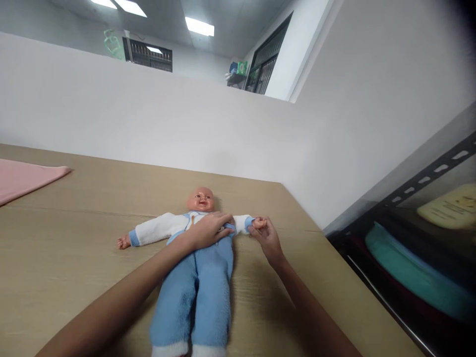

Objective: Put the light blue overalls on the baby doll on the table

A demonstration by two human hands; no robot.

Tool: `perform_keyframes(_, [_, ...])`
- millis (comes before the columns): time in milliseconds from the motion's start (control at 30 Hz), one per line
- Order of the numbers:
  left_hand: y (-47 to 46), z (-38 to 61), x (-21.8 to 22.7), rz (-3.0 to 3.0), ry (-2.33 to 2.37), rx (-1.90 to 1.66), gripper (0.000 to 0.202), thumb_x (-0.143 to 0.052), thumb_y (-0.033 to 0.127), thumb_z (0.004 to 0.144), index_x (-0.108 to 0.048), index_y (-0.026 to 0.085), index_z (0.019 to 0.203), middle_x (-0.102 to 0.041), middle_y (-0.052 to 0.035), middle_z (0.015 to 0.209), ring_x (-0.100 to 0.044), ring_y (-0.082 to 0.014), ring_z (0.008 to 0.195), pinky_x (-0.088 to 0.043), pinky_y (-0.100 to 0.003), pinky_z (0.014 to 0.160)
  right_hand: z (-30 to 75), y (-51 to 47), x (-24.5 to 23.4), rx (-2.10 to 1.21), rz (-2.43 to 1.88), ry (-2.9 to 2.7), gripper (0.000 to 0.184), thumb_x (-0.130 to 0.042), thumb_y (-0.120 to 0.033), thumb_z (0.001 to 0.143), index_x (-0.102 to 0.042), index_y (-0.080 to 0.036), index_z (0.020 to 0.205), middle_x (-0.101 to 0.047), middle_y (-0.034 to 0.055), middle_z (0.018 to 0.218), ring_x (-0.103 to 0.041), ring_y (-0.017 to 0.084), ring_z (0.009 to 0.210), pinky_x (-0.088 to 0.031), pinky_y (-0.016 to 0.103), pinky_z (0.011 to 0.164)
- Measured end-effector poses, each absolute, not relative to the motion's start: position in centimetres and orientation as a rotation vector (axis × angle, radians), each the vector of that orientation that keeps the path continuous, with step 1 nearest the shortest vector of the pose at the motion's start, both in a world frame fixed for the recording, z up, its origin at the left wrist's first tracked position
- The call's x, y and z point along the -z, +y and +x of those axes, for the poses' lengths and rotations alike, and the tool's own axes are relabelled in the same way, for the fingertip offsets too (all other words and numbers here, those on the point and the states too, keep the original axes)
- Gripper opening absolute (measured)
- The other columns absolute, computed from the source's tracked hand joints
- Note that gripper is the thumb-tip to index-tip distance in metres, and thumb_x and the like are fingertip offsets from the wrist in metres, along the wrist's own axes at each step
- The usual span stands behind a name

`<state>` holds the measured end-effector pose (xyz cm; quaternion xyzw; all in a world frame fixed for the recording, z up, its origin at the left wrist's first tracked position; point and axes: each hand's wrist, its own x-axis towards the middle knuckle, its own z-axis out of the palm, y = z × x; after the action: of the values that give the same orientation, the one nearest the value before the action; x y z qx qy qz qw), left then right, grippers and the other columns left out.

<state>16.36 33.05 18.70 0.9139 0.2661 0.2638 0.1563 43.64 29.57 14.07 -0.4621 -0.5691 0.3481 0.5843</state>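
A baby doll (203, 199) lies on its back on a tan table, head away from me and arms spread. It wears a fuzzy blue-and-white outfit (213, 277). My left hand (208, 229) is across the doll's chest, fingers and thumb closed around the outfit near the armpit on the right side of the view. The fingertips are partly hidden in the cloth. At the end of that same sleeve, my right hand (267, 238) pinches the doll's small hand (259, 223) beside the blue cuff (249, 224). The doll's other arm (154, 230) is stretched out to the left, untouched.
A pink cloth (29, 177) lies at the table's left. A low white wall (148, 114) borders the table's far side. To the right, below the table edge, a dark rack (401, 198) holds a teal item (416, 272) and a pale yellow packet (449, 207).
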Motion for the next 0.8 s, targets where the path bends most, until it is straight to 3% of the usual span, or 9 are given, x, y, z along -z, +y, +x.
perform_keyframes(200, [32.6, 15.0, -18.0, 2.705, 0.347, -1.088, 0.035, -0.050, 0.044, 0.122, -0.077, 0.021, 0.123, -0.078, -0.0139, 0.120, -0.072, -0.0271, 0.110, -0.053, -0.040, 0.098, 39.1, 31.7, -13.9, -0.703, -0.978, -1.549, 0.042, -0.098, -0.042, 0.078, -0.075, -0.026, 0.108, -0.075, 0.0041, 0.102, -0.074, 0.025, 0.092, -0.065, 0.037, 0.085])
perform_keyframes(333, [32.8, 15.0, -17.9, 2.551, 0.295, -1.284, 0.032, -0.059, 0.046, 0.117, -0.079, 0.021, 0.114, -0.077, -0.0132, 0.111, -0.070, -0.0260, 0.103, -0.053, -0.041, 0.093, 38.1, 30.4, -13.3, -0.532, -0.920, -1.844, 0.026, -0.088, -0.033, 0.086, -0.084, -0.027, 0.111, -0.075, 0.0078, 0.113, -0.072, 0.029, 0.106, -0.063, 0.043, 0.096])
perform_keyframes(467, [33.6, 15.5, -17.8, 2.222, 0.438, -1.313, 0.031, -0.073, 0.051, 0.108, -0.075, 0.020, 0.105, -0.073, -0.0092, 0.107, -0.067, -0.0253, 0.102, -0.052, -0.039, 0.095, 39.0, 28.7, -13.5, -0.629, -0.929, -1.904, 0.028, -0.078, -0.043, 0.100, -0.084, -0.028, 0.122, -0.072, 0.0106, 0.131, -0.069, 0.032, 0.127, -0.057, 0.047, 0.117])
perform_keyframes(600, [34.1, 15.7, -17.7, 2.034, 0.646, -1.153, 0.030, -0.071, 0.051, 0.105, -0.066, 0.022, 0.102, -0.071, -0.0056, 0.105, -0.065, -0.0240, 0.100, -0.052, -0.039, 0.095, 39.0, 27.5, -13.7, -0.894, -1.014, -1.688, 0.035, -0.074, -0.059, 0.103, -0.085, -0.028, 0.111, -0.074, 0.0097, 0.132, -0.067, 0.033, 0.135, -0.050, 0.049, 0.127])
perform_keyframes(700, [34.1, 15.7, -17.6, 2.106, 0.747, -1.052, 0.030, -0.063, 0.052, 0.108, -0.062, 0.023, 0.099, -0.071, -0.0058, 0.104, -0.064, -0.0251, 0.102, -0.052, -0.041, 0.098, 37.9, 27.3, -13.1, -1.141, -1.028, -1.350, 0.039, -0.078, -0.067, 0.096, -0.079, -0.029, 0.100, -0.079, 0.0082, 0.118, -0.072, 0.034, 0.125, -0.055, 0.050, 0.122])
perform_keyframes(800, [34.0, 15.7, -17.5, 2.197, 0.791, -1.003, 0.024, -0.057, 0.046, 0.107, -0.059, 0.024, 0.097, -0.069, -0.0070, 0.103, -0.063, -0.0263, 0.103, -0.051, -0.043, 0.098, 36.8, 27.5, -12.1, -1.237, -1.000, -1.162, 0.040, -0.071, -0.069, 0.097, -0.073, -0.029, 0.101, -0.082, 0.0094, 0.115, -0.076, 0.034, 0.116, -0.061, 0.052, 0.113])
